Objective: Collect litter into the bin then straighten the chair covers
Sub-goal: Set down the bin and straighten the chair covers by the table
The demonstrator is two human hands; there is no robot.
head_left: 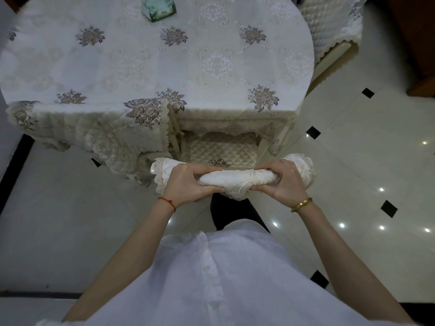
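- The left hand (188, 183) is curled around the chair cover (235, 178), with the fingers on top and the thumb underneath; it holds the cloth near the left end of the chair's top rail.
- The right hand (279, 182) grips the same cover near the right end of the rail, in the same way; a gold bracelet (301, 204) is on this wrist and a red string (168, 203) on the left wrist.
- The cover is bunched into a roll along the top of the backrest, and its lace ends stick out beyond both hands; the two grips seem placed so that the cloth can be pulled evenly, so the person is probably at the straightening step.
- Below the rail, the quilted seat cushion (219, 149) is visible; the chair is pushed under the near edge of the table (164, 67).
- The table has a floral tablecloth; a green tissue pack (159, 7) lies near its far edge.
- A second covered chair (329, 22) stands beyond the far right side of the table.
- The floor (353, 161) is of glossy pale tiles with small black diamonds; no bin and no litter can be seen.
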